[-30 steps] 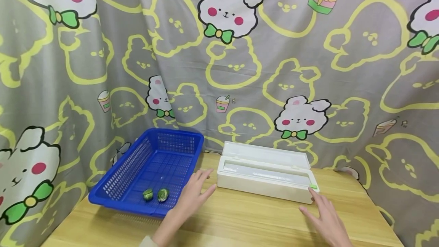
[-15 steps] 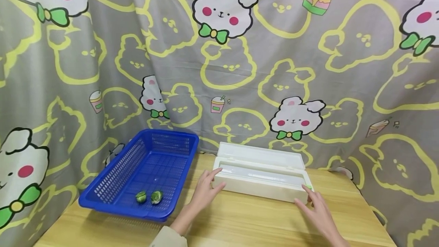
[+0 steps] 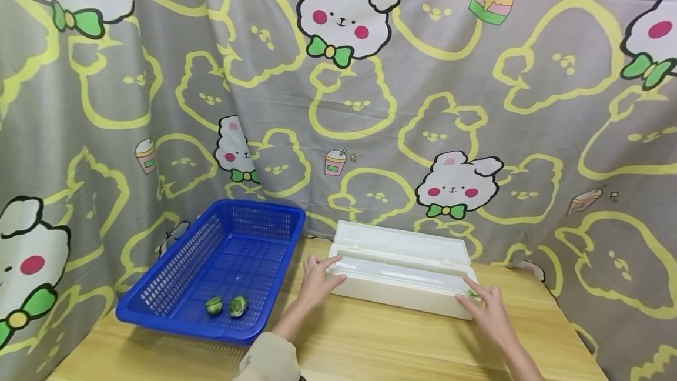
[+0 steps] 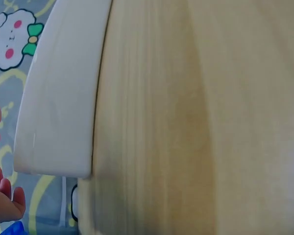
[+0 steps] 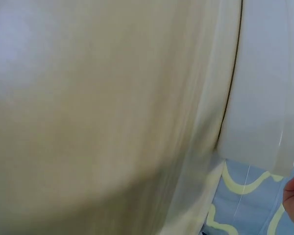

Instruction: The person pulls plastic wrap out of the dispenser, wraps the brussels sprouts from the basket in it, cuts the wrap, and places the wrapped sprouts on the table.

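A long white plastic-wrap dispenser point(image 3: 399, 300) lies on the table with its lid point(image 3: 402, 241) tipped back. Inside it shows a shiny, clear-wrapped roll point(image 3: 391, 268). My left hand point(image 3: 317, 281) is at the box's left end, forefinger over the top edge and thumb in front, a gap between them. At the right end my right hand point(image 3: 489, 307) is placed likewise, beside a small green piece point(image 3: 473, 294) it partly hides. The left wrist view shows the box's front point(image 4: 59, 98) and a few fingers at the edge; the right wrist view shows its other end point(image 5: 262, 88).
To the left stands a blue plastic basket point(image 3: 211, 329); two small green round vegetables, a left one point(image 3: 214, 306) and a right one point(image 3: 238, 306), lie in it. Behind the wooden table point(image 3: 370, 346) hangs a patterned grey curtain point(image 3: 370, 193).
Both hands have moved forward to the ends of the dispenser; the left came from beside the basket. The view has turned slightly right. The basket's contents stay put.
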`<state>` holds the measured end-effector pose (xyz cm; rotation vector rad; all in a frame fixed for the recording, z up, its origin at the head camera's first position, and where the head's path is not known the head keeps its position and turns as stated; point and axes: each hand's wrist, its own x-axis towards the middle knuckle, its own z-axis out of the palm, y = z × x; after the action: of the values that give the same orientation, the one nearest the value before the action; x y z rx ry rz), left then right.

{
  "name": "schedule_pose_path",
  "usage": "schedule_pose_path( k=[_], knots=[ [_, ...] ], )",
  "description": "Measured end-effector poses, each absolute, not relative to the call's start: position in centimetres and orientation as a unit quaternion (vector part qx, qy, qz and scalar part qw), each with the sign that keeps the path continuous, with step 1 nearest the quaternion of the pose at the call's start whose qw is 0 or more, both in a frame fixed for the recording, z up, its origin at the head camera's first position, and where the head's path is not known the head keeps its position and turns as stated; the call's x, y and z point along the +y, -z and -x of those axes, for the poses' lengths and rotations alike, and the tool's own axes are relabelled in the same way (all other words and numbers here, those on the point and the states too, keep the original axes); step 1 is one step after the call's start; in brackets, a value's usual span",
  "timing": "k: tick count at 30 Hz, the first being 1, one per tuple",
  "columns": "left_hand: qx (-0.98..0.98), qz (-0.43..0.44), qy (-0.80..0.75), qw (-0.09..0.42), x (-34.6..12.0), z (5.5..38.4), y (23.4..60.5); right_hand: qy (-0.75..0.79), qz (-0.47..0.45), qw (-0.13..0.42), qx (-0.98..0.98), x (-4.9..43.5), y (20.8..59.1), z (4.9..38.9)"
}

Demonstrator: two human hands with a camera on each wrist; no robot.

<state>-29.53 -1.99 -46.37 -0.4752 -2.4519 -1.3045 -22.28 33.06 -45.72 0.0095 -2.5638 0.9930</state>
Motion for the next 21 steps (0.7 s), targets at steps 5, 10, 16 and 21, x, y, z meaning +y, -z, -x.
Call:
schedule_pose_path(
  k=[5, 10, 16, 21],
  knots=[
    [-0.869, 0.157, 0.444, 0.153, -1.8, 30.8, 46.9, -0.351, -0.008, 0.186, -0.917, 33.8, 45.8, 23.2],
    [-0.870, 0.145, 0.454, 0.126, -1.7, 31.6, 47.4, -0.361, 0.007, 0.131, -0.923, 34.1, 45.8, 23.9],
    [-0.873, 0.154, 0.449, 0.112, -1.4, 32.0, 47.3, -0.362, 0.033, 0.117, -0.924, 34.3, 45.8, 24.1],
    [-0.878, 0.146, 0.444, 0.108, -1.3, 32.4, 46.9, -0.366, 0.035, 0.114, -0.923, 34.4, 45.7, 24.5]
  ],
)
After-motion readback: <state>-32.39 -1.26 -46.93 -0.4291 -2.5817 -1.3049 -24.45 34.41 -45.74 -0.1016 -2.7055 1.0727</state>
